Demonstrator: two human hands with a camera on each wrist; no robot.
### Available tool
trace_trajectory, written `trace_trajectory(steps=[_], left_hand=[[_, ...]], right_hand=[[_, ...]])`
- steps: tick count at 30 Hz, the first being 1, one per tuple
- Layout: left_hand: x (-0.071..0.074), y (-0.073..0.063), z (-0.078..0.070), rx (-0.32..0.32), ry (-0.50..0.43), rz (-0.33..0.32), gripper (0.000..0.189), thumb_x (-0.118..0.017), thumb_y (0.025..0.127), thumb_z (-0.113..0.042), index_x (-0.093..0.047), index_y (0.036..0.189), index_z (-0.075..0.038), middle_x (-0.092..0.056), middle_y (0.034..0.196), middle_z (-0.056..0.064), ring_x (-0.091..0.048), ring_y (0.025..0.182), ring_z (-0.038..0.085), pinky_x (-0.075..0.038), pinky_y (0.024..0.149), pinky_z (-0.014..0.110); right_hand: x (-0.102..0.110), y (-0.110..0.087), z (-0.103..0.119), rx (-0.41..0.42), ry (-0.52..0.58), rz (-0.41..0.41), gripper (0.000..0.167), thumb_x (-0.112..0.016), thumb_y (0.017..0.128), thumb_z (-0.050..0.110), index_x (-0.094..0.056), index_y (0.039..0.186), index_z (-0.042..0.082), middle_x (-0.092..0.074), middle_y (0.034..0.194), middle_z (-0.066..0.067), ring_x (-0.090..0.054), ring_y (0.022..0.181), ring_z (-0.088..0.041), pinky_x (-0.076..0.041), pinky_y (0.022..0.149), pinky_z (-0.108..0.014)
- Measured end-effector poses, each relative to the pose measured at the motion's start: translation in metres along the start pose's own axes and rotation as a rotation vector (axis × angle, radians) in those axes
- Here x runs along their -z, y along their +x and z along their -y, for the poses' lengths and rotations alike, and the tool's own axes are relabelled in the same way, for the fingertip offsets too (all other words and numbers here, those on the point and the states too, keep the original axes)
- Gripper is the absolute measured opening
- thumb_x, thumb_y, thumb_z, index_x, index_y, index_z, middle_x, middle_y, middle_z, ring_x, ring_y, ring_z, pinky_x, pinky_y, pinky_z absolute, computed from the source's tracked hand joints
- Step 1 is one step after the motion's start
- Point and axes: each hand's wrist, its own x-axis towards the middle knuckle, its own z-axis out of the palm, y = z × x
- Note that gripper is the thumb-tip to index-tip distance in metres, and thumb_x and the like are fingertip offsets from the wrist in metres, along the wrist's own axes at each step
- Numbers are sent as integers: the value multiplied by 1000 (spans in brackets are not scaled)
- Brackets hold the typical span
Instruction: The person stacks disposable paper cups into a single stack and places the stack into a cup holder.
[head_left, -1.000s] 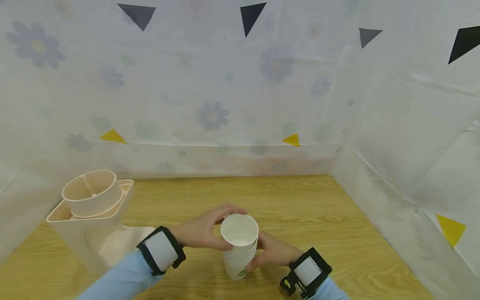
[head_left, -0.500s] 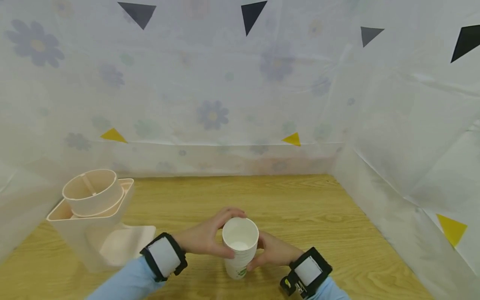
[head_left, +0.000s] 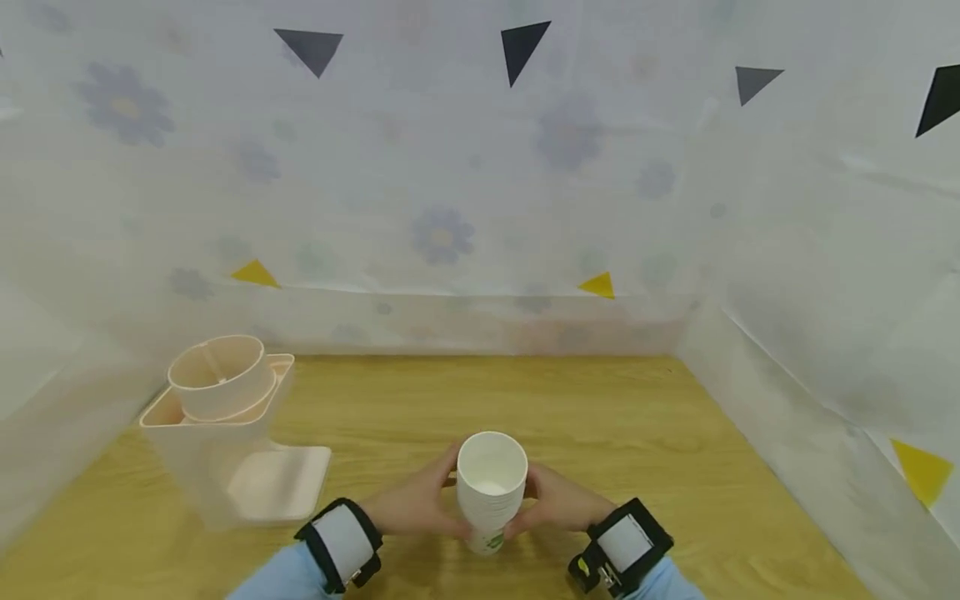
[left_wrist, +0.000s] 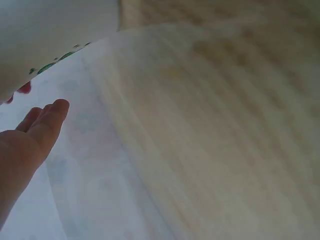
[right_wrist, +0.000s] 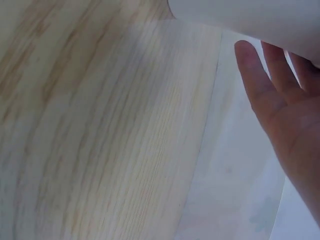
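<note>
A stack of white paper cups (head_left: 491, 492) stands upright on the wooden table, a green mark near its base. My left hand (head_left: 420, 498) is around its left side, thumb at the front and fingers toward the back. On the other side, my right hand (head_left: 561, 500) holds the stack, thumb near the base. In the left wrist view, some fingers (left_wrist: 50, 120) lie a little apart from the cup wall (left_wrist: 55, 35). The right wrist view shows fingers (right_wrist: 260, 85) reaching behind the cup (right_wrist: 240, 17); some fingertips are hidden there.
A pale cream plastic holder (head_left: 217, 467) with a round cup-like part (head_left: 225, 383) on top stands at the left of the table (head_left: 600, 417). White flowered sheeting (head_left: 465, 167) rises behind and at the sides, with black and yellow triangles on it.
My left hand has slid down from the rim of the top cup to lower on the stack. My right hand keeps its place at the stack. The head view has shifted slightly left.
</note>
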Motion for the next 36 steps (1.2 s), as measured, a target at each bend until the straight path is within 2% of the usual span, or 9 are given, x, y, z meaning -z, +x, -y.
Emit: trace_trajectory(steps=[3, 5, 10, 14, 20, 25, 33, 36], left_hand=[[-9, 4, 12, 21, 30, -52, 90, -78, 73, -20, -22, 144, -17, -40, 140, 5, -40, 129, 27, -37, 103, 46], [-13, 8, 16, 24, 30, -86, 89, -77, 74, -20, -23, 144, -17, -43, 138, 3, -44, 125, 25, -39, 101, 41], [-17, 16, 14, 23, -12, -200, 84, -79, 72, -20, -30, 140, -18, -50, 131, 3, -49, 118, 23, -42, 95, 40], [-17, 18, 10, 35, -28, -289, 79, -80, 71, -20, -36, 136, -18, -54, 127, 3, -51, 115, 23, -43, 92, 41], [-5, 13, 6, 38, 36, -340, 74, -80, 71, -23, -41, 133, -19, -56, 125, 2, -54, 112, 21, -46, 89, 39], [8, 8, -3, 43, 70, -381, 75, -80, 71, -23, -40, 134, -19, -55, 126, 1, -54, 112, 21, -46, 90, 40], [30, 7, -29, -4, 87, -483, 76, -81, 70, -22, -40, 134, -19, -55, 127, 3, -55, 111, 21, -48, 86, 35], [37, 1, -45, -4, 120, -528, 73, -79, 72, -20, -41, 134, -15, -56, 126, 6, -56, 111, 23, -49, 85, 35]], right_hand=[[3, 3, -2, 15, -14, -11, 72, -76, 76, 17, -38, 135, 1, -49, 130, -18, -50, 114, -5, -41, 96, -31], [6, 5, 0, 17, -28, -32, 73, -76, 76, 17, -37, 136, 1, -49, 130, -18, -50, 113, -5, -41, 96, -32], [12, 12, 6, 22, -54, -74, 77, -76, 76, 17, -33, 138, 2, -47, 132, -17, -49, 117, -19, -42, 95, -38], [14, 18, 10, 24, -60, -90, 80, -76, 76, 16, -31, 140, 2, -46, 134, -17, -45, 121, -31, -42, 96, -42], [13, 27, 14, 47, -34, -90, 83, -76, 76, 14, -27, 142, 3, -42, 137, -18, -41, 125, -36, -40, 97, -48], [17, 30, 15, 46, -64, -87, 82, -73, 78, 12, -25, 144, 4, -40, 139, -18, -41, 125, -37, -42, 97, -50], [28, 13, 8, -8, -125, -106, 69, -67, 85, 20, -31, 140, 0, -37, 140, -25, -39, 126, -42, -40, 98, -53], [30, 11, 7, -23, -141, -120, 64, -64, 87, 22, -34, 139, 0, -38, 140, -27, -39, 125, -43, -40, 98, -52]])
